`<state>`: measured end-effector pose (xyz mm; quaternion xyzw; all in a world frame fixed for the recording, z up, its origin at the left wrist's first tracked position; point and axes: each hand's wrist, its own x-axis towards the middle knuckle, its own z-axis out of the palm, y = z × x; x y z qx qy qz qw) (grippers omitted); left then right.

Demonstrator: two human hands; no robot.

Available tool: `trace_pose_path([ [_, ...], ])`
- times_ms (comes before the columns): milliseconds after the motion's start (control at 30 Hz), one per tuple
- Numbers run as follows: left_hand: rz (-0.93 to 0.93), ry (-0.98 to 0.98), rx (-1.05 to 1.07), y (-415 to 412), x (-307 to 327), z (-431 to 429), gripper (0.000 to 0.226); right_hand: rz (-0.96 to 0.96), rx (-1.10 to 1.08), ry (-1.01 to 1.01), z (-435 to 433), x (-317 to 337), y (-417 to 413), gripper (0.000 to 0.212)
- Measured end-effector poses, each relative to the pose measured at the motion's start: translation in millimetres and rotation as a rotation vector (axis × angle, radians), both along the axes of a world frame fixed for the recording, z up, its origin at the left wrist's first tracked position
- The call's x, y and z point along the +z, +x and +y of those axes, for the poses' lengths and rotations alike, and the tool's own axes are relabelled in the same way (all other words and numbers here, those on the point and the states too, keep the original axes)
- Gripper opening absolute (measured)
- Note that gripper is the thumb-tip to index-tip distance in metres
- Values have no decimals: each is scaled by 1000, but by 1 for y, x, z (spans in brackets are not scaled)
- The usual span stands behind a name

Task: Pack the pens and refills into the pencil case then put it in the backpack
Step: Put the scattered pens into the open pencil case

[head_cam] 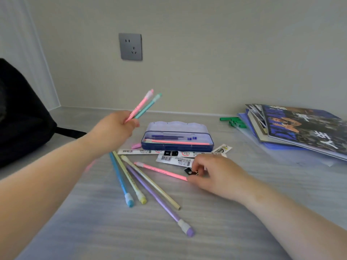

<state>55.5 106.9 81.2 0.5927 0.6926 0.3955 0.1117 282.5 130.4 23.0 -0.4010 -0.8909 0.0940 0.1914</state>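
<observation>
An open blue pencil case point(177, 146) lies mid-table with a pink pen and dark refills inside. My left hand point(114, 131) is raised left of it, shut on a pink pen point(139, 106) and a green pen point(148, 106). My right hand point(216, 174) rests on the table, its fingers pinching the tip of another pink pen point(159, 170). Blue point(121, 182), yellow point(129, 178), purple point(159, 200) and cream point(150, 182) pens lie loose in front. Refill packets point(174, 156) sit between them and the case. The black backpack point(20, 113) stands at the left.
A stack of magazines and folders point(300, 130) lies at the right, with green clips point(234, 121) beside it. A small pink eraser point(136, 146) is left of the case. A wall socket point(130, 46) is on the back wall.
</observation>
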Motion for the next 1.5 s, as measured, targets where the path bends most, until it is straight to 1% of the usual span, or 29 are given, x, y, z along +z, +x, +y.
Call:
trace_pose_path([
  [33,-114,-17,18,-6,-2,-1,23,-82,11,-20,-4,0,-6,15],
  [67,-202,-32,31,-10,-5,-2,26,-121,14,-62,-7,0,-11,11],
  [100,-261,-45,41,-14,-9,-3,27,-134,7,-121,-8,2,-13,12],
  [167,-325,-69,49,-18,-16,-5,27,-178,-20,-207,-9,3,-14,22],
  [200,-344,-79,50,-19,-19,-6,28,-206,-38,-220,-9,4,-13,22],
  [300,-408,-93,59,-20,-21,-5,29,-230,-104,-181,-10,3,-11,23],
  [367,-491,-90,45,-17,-20,-5,29,-125,-137,-160,-10,2,-11,29],
  [467,-624,-86,-16,-7,-20,-4,30,186,-138,-179,-13,7,-19,30],
  [533,-694,-100,-68,2,-21,-2,30,344,-91,-146,-19,12,-31,32],
  [600,-759,-116,-139,10,-20,0,33,419,-38,-100,-25,16,-48,31],
  [667,-815,-98,-196,14,-19,2,33,452,16,-110,-28,18,-65,31],
  [733,-877,-38,-214,13,-19,3,28,422,62,-129,-29,16,-76,31],
  [833,-965,38,-179,6,-20,2,33,340,113,-148,-29,9,-76,27],
  [933,-1086,107,-112,-8,-20,3,37,288,66,-229,-25,4,-67,24],
  [1000,-1178,157,-103,-19,-19,2,39,187,8,-278,-24,1,-60,16],
  [1033,-1211,170,-112,-24,-18,1,40,127,-11,-306,-24,0,-58,15],
  [1100,-1256,191,-144,-29,-16,-2,40,13,-22,-323,-26,-3,-59,21],
  [1133,-1274,208,-153,-29,-16,-3,40,-39,-30,-291,-28,-3,-61,21],
  [1200,-1301,231,-158,-30,-15,-5,40,-115,-62,-179,-31,-2,-66,16],
  [1267,-1314,223,-164,-29,-15,-6,39,-163,-87,-130,-31,0,-69,14],
  [1333,-1291,185,-158,-28,-16,-7,38,-205,-90,-146,-30,0,-69,11],
  [1400,-1255,146,-150,-27,-18,-8,37,-215,-103,-166,-28,0,-67,14],
  [1467,-1219,117,-150,-25,-19,-8,36,-176,-123,-193,-26,-1,-64,16],
  [1500,-1200,108,-146,-23,-19,-8,36,-110,-131,-228,-25,-1,-62,14],
])
